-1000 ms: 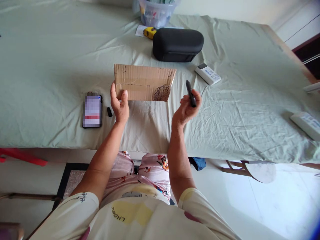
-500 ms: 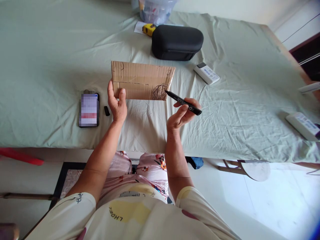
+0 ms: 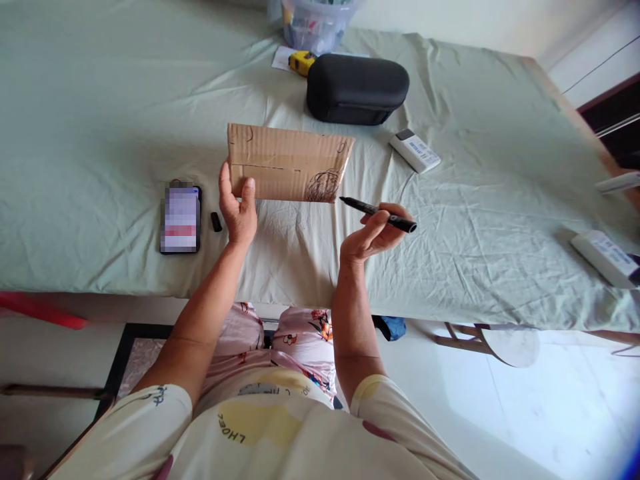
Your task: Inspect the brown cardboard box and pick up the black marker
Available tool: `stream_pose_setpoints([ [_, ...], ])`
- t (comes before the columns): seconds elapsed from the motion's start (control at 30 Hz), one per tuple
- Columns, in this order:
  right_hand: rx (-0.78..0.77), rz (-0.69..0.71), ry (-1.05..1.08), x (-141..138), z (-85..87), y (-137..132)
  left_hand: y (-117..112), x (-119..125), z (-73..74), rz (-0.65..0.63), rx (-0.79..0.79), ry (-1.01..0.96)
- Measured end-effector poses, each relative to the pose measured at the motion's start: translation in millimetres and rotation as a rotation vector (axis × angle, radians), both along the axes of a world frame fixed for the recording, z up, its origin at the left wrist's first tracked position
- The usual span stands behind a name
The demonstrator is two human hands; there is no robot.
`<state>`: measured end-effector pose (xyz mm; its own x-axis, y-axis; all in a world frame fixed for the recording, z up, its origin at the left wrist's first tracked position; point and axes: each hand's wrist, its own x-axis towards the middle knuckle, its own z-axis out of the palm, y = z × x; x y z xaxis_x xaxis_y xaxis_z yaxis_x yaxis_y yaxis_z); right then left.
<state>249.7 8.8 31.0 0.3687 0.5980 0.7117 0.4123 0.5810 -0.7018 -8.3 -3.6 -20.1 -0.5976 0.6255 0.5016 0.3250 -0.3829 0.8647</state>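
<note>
My left hand (image 3: pixel 239 210) grips the lower left corner of a brown cardboard piece (image 3: pixel 287 162), held up above the green sheet (image 3: pixel 100 133). The cardboard bears a dark scribble near its lower right corner. My right hand (image 3: pixel 373 233) is closed on a black marker pen (image 3: pixel 377 213). The pen lies nearly level, its tip pointing left just below the scribbled corner, apart from the cardboard. A small black pen cap (image 3: pixel 216 222) lies on the sheet beside my left hand.
A phone (image 3: pixel 181 217) lies left of the cap. Behind the cardboard sit a black case (image 3: pixel 357 88), a yellow tape measure (image 3: pixel 301 63) and a clear tub (image 3: pixel 315 23). White remotes (image 3: pixel 415 150) (image 3: pixel 606 257) lie to the right. The bed edge runs across below my hands.
My right hand turned the pen from upright to nearly level, tip towards the cardboard, then drew it slightly right and down. The left hand kept the cardboard almost still.
</note>
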Motion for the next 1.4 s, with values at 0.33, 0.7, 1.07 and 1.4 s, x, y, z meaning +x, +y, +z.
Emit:
stream_pose_setpoints([
  [0.33, -0.230, -0.086, 0.003, -8.5, 1.5, -8.3, -5.9, 8.9, 12.2, 0.065, -0.102, 0.067],
  [0.7, -0.631, -0.034, -0.304, 8.1, -10.8, 26.1, 1.6, 1.3, -0.8, 0.035, -0.094, 0.037],
  [1.07, -0.923, -0.080, -0.638, -4.4, -3.3, 11.6, 14.7, -9.9, -14.7, 0.048, -0.295, 0.013],
  [1.4, -0.674, -0.132, -0.439, -1.2, -18.9, 26.1, 7.6, 3.6, 3.1, 0.116, -0.361, -0.011],
])
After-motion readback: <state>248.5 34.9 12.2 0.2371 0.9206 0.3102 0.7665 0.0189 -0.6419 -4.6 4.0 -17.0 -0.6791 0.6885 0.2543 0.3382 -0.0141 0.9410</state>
